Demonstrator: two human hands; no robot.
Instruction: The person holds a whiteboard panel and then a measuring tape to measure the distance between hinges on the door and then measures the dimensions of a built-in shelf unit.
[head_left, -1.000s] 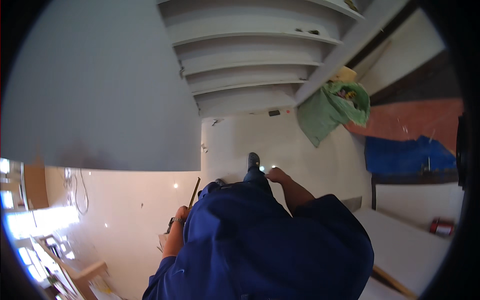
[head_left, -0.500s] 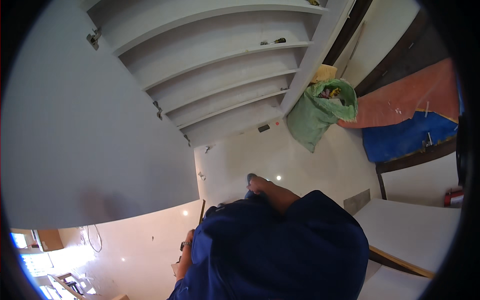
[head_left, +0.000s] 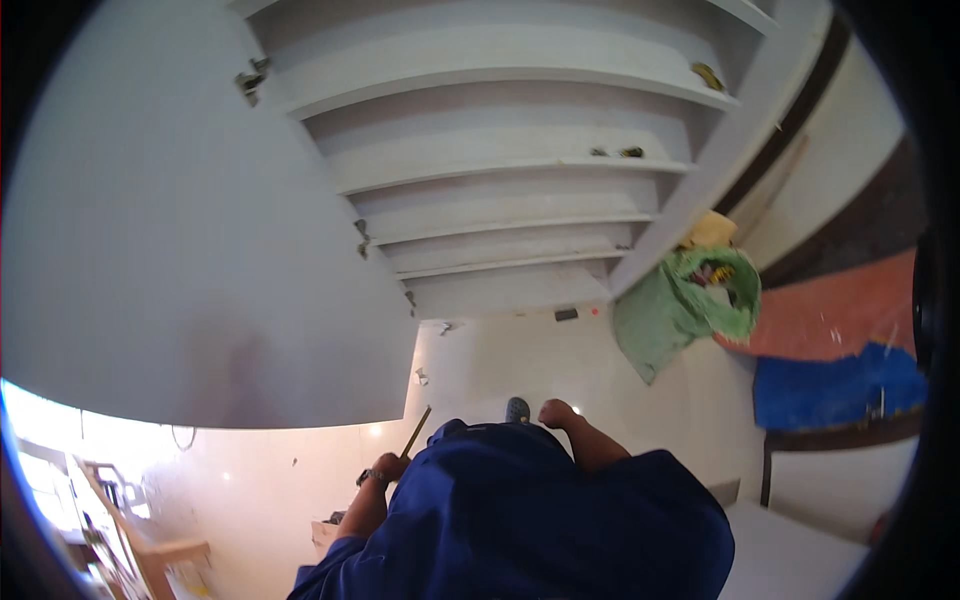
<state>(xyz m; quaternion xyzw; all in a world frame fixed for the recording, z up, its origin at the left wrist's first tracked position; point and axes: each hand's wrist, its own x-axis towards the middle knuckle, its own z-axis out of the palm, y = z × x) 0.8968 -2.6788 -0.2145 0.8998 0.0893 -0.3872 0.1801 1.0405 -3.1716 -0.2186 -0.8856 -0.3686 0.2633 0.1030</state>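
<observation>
The left hand (head_left: 372,490), low and left of centre in the frame, is closed around a thin stick (head_left: 416,432) that slants up and right from the fist. The right hand (head_left: 556,412), at centre, is curled with nothing visible in it, well apart from the stick.

White cabinet (head_left: 520,180) open, door (head_left: 180,250) swung left, shelves mostly bare (small dark bits on two). Green sack (head_left: 680,305) slumped at the cabinet's right side. Blue tarp (head_left: 835,385) on the red floor (head_left: 830,320) further right.
</observation>
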